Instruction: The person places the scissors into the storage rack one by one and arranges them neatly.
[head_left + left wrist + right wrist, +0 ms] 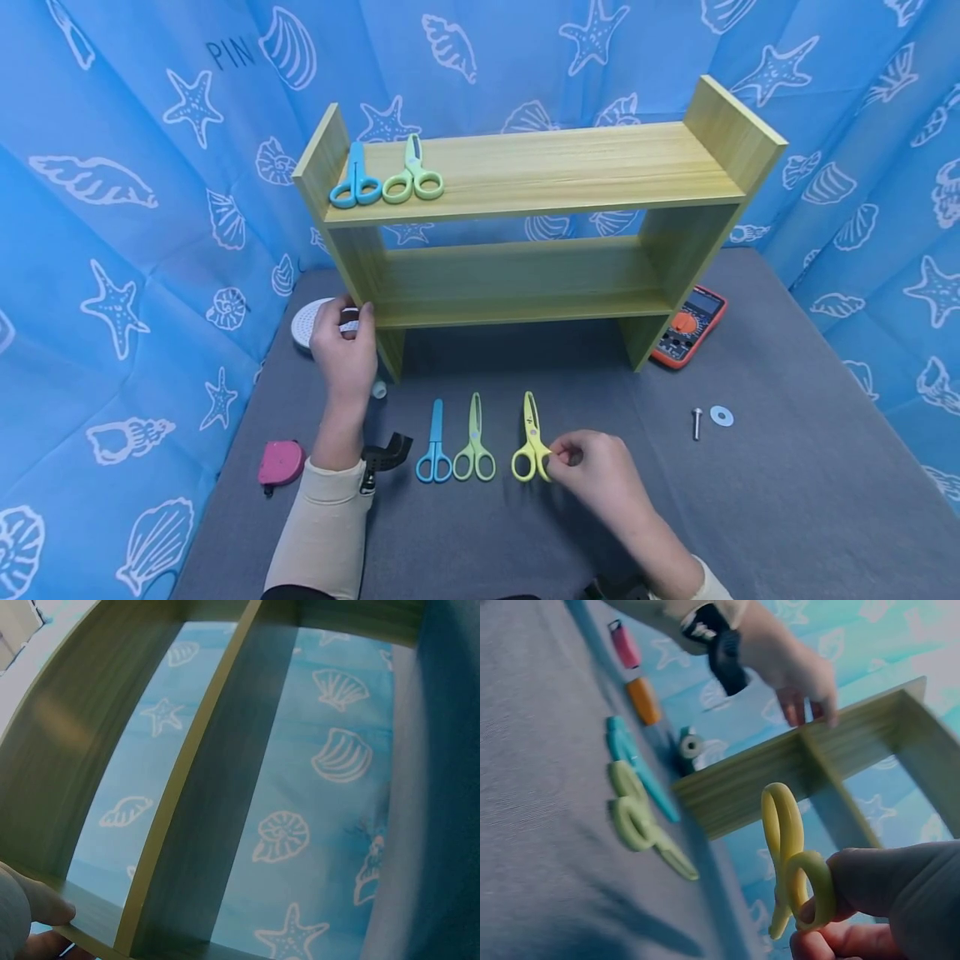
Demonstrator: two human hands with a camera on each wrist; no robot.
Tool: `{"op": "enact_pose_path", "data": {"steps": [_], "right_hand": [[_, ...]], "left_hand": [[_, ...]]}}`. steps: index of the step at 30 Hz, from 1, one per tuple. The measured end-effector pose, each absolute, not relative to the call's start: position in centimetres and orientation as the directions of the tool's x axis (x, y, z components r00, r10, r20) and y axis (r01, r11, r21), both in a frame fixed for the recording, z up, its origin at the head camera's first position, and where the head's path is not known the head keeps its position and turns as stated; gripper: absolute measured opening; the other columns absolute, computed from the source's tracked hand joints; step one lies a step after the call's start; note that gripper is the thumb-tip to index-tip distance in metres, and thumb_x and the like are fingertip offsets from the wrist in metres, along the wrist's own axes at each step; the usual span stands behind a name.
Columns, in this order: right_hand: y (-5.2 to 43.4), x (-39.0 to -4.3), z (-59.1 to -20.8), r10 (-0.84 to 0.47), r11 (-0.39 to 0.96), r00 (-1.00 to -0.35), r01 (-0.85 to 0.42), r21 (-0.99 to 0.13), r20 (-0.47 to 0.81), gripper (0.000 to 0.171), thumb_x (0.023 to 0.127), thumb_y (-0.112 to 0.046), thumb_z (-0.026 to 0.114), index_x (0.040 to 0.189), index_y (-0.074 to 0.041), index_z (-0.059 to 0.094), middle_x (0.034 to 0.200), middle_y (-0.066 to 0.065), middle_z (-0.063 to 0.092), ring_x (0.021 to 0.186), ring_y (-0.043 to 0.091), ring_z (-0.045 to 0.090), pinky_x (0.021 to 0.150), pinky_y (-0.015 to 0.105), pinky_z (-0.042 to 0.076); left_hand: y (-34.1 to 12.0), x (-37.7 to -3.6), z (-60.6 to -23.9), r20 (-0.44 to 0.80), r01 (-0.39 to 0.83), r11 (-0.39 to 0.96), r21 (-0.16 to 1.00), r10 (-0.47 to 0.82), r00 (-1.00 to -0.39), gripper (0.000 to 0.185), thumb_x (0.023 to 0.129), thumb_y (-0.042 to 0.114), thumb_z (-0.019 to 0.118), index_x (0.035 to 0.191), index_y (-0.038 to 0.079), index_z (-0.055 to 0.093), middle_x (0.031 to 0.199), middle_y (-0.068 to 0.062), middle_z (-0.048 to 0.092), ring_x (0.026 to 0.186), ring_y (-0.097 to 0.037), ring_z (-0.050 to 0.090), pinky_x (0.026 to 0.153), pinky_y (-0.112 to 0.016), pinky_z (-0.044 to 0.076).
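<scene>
Nearest the front edge of the desk, the right hand (600, 471) pinches the handle loop of the yellow scissors (531, 442), fingers clamped on it, seemingly to lift them. Just left lie green scissors (475, 442) and blue scissors (435, 446) in a row. Farther back, the left hand (345, 346) curls round the left upright of the wooden shelf (540, 167), probably steadying it. On its top board rests another blue and green pair (386, 177).
</scene>
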State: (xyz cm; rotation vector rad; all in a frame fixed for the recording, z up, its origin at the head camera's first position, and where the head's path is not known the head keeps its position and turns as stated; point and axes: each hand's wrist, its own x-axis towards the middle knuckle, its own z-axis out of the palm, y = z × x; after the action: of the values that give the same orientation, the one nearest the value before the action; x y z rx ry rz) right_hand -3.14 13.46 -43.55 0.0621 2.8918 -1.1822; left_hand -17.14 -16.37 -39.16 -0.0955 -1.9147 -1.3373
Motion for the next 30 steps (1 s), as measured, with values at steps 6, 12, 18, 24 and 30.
{"op": "enact_pose_path", "data": {"steps": [6,12,18,24,30], "right_hand": [[14.1,-2.9,-41.5,0.056,0.692,-0.998,0.061,-0.719,-0.031,0.012,0.077,-0.003,0.075,0.077,-0.015,0.076,0.064,-0.008,0.061,0.056,0.010,0.053,0.052,0.024,0.043],[15.0,-2.7,-39.6,0.073,0.670,-0.997,0.071,-0.739,-0.030,0.010,0.078,-0.003,0.075,0.084,-0.010,0.077,0.067,-0.005,0.062,0.061,0.012,0.055,0.053,0.025,0.046],[15.7,-2.6,-38.0,0.096,0.677,-0.995,0.059,-0.734,0.010,0.009,0.079,-0.004,0.076,0.087,-0.008,0.078,0.067,-0.002,0.060,0.062,0.015,0.053,0.052,0.025,0.042],[16.3,-2.6,-36.3,0.119,0.692,-0.990,0.024,-0.721,0.081,0.010,0.079,-0.003,0.076,0.089,-0.006,0.078,0.068,-0.001,0.062,0.062,0.018,0.053,0.052,0.025,0.043],[17.1,-2.6,-34.4,0.121,0.683,-0.980,-0.032,-0.730,0.155,0.009,0.081,-0.001,0.076,0.087,-0.007,0.077,0.068,0.000,0.062,0.061,0.018,0.053,0.051,0.025,0.044]], "left_hand": [[-16.6,-17.1,-39.2,0.621,0.461,0.442,0.769,-0.350,-0.701,0.017,0.096,0.005,0.070,0.108,-0.007,0.072,0.101,-0.019,0.066,0.090,-0.027,0.067,0.066,-0.014,0.049],[-16.6,-17.1,-39.2,0.626,0.471,0.437,0.766,-0.345,-0.699,0.017,0.096,0.006,0.070,0.107,-0.007,0.072,0.101,-0.019,0.067,0.090,-0.027,0.067,0.066,-0.014,0.049],[-16.6,-17.2,-39.2,0.625,0.470,0.435,0.768,-0.347,-0.699,0.016,0.096,0.005,0.070,0.107,-0.007,0.072,0.101,-0.019,0.066,0.090,-0.027,0.067,0.066,-0.014,0.049],[-16.6,-17.1,-39.2,0.619,0.460,0.441,0.771,-0.346,-0.705,0.017,0.096,0.005,0.070,0.108,-0.007,0.071,0.102,-0.019,0.066,0.091,-0.027,0.066,0.066,-0.015,0.049],[-16.7,-17.2,-39.3,0.613,0.451,0.444,0.774,-0.345,-0.711,0.017,0.096,0.005,0.069,0.108,-0.008,0.071,0.102,-0.019,0.066,0.091,-0.026,0.066,0.066,-0.019,0.051]]}}
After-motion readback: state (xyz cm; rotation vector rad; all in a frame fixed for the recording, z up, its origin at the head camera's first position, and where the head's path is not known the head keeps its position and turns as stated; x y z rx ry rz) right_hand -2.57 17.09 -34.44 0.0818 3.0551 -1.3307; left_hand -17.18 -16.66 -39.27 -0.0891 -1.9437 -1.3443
